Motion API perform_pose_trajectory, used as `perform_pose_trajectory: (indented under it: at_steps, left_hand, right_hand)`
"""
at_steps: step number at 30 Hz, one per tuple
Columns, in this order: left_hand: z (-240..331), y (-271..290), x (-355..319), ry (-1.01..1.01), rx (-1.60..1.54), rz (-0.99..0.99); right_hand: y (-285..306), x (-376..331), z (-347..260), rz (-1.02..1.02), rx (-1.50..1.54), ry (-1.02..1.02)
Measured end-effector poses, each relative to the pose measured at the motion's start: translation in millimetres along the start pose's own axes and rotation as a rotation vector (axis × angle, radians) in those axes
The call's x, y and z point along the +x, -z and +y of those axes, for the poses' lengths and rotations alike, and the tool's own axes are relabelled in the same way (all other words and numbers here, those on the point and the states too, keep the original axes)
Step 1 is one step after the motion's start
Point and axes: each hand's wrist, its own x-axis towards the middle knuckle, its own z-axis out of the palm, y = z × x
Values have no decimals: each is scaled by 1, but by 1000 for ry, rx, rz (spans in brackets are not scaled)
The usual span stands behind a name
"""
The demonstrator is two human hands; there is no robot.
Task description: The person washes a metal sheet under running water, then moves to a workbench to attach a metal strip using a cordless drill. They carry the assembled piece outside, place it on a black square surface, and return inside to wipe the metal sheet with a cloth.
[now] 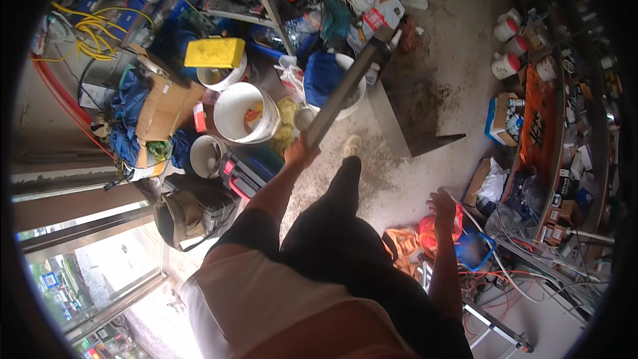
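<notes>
My left hand (302,153) is closed around the near end of a long grey bar-like tool (345,90). The tool slants away to the upper right; by its far end show a black round part and a pale tip. What kind of tool it is, I cannot make out. Below it stands a white bucket with dark blue cloth (323,80) inside, partly covered by the tool. My right hand (442,204) hangs free at the right, fingers apart and nothing in them. Under that hand lie a red bag-like thing (428,231) and a blue-rimmed container (475,251).
White buckets (247,113), a yellow box (214,53) and cardboard (163,103) crowd the left. A dark sheet (415,110) lies on the floor ahead. Laden shelves (561,153) line the right. Cables (525,279) and a ladder (495,324) are at the lower right.
</notes>
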Motion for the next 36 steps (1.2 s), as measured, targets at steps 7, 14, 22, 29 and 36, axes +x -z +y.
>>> perform_pose_trajectory:
  at_steps: [7,14,22,29,36]
  left_hand:
    - [29,-76,112,240,-12,61]
    - [50,-126,161,225,-61,74]
    - [72,-145,216,314,66,56]
    - [96,-60,250,84,-93,68]
    - [203,213,431,-529,-128,884]
  right_hand:
    - [61,28,81,-9,-299,-421]
    - [30,67,25,51,-268,-741]
    - [45,137,40,8,-179,-870]
    - [66,197,15,54,-61,-787]
    - [72,253,9,101,-130,-787]
